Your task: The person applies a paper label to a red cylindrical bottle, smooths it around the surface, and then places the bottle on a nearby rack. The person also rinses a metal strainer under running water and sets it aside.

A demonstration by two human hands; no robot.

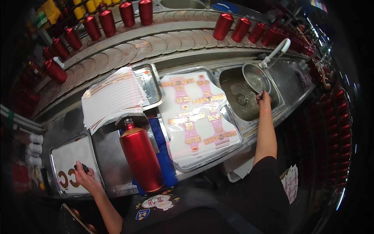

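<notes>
My right hand (pixel 264 100) is closed on the near edge of a round metal bowl (pixel 255 76), which is tilted over the sink (pixel 238 111) under the white tap (pixel 276 52). Whether it has a handle, I cannot tell. At the left, my left hand (pixel 86 180) is closed around a small black object (pixel 82 168) of unclear kind. Below that hand lies a metal tray (pixel 53 163) with a white sheet and brown C-shaped pieces (pixel 62 178). Between my arms, a large red metallic bottle (pixel 142 158) leans on a dark holder (pixel 150 132) over a blue cloth (pixel 163 144).
Left of the sink sits a tray (pixel 233 146) of sheets with pink and gold decals (pixel 189 119). A stack of white striped sheets (pixel 113 97) overlaps another metal tray (pixel 157 87). Behind the counter, several red bottles (pixel 107 22) stand along a conveyor of overlapping plates (pixel 156 43).
</notes>
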